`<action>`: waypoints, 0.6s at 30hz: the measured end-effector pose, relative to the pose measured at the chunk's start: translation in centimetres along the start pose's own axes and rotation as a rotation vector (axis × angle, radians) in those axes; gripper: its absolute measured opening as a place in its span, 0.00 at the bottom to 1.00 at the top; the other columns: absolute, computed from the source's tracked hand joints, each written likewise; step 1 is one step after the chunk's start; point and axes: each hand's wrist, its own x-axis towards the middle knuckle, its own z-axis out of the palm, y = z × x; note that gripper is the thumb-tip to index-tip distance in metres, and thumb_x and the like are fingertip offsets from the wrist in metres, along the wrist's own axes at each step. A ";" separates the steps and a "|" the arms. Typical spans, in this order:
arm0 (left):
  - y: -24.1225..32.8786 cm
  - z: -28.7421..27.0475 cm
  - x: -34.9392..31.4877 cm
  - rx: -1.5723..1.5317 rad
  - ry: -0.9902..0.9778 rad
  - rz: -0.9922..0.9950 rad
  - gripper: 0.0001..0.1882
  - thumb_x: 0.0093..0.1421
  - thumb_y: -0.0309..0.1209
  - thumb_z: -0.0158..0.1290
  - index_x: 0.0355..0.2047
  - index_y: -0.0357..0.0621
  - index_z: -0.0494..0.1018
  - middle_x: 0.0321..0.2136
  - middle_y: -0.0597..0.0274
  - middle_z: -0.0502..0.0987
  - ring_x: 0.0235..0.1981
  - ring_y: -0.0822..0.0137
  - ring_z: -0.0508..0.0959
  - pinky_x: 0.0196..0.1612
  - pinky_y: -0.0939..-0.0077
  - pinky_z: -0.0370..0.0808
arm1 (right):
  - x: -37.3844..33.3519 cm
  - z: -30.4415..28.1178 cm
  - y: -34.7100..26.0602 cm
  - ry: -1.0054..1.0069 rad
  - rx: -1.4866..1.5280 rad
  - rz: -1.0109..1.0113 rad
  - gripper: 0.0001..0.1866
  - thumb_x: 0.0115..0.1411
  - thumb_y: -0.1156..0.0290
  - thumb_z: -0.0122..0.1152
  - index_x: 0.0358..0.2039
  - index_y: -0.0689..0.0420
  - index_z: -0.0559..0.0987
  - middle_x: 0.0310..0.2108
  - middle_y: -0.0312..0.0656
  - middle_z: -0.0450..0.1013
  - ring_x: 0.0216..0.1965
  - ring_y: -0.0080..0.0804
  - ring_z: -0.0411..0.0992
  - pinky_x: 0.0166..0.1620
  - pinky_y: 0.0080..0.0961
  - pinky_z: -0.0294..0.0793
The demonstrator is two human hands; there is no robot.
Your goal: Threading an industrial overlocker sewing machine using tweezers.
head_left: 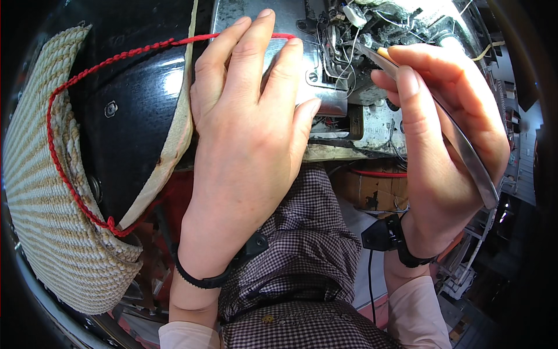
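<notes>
Left hand [247,116]: I see it laid palm down, fingers spread and gripping nothing, on a flat silver metal plate [330,99]. A thin red braided cord [197,39] passes at the fingers, its visible end by the index fingertip.
Right hand [447,104]: clamped on curved silver metal tweezers [468,148], thumb on one side, fingers on the other. From my view the two hands are well apart.
Tweezers: their tips reach into a cluttered, greasy metal sewing-machine mechanism [401,32], among thin wires or threads; whether they touch anything there I cannot tell.
Cord: I follow it leftward from the plate over a glossy black surface [139,122], then down along a curled, ribbed cream-and-tan woven mat [58,232], to a small knot near the mat's lower end.
Pale edge: a narrow cream strip [174,145] borders the black surface, just left of the left hand.
Wrists: I make out a black band [203,283] on the left one and another black strap [414,256] on the right.
Lap: dark-and-white checked cloth [314,221] fills my view below the plate.
Beyond the lap: a brown box [372,195] sits to the right, below the machine.
</notes>
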 end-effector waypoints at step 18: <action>2.5 -2.4 1.0 -0.231 -0.103 -0.210 0.23 0.50 0.25 0.57 0.49 0.37 0.72 0.55 0.50 0.66 0.57 0.49 0.62 0.60 0.57 0.58 | -0.1 0.2 0.4 0.014 0.028 -0.007 0.08 0.60 0.82 0.53 0.40 0.69 0.75 0.36 0.46 0.75 0.36 0.30 0.77 0.43 0.21 0.77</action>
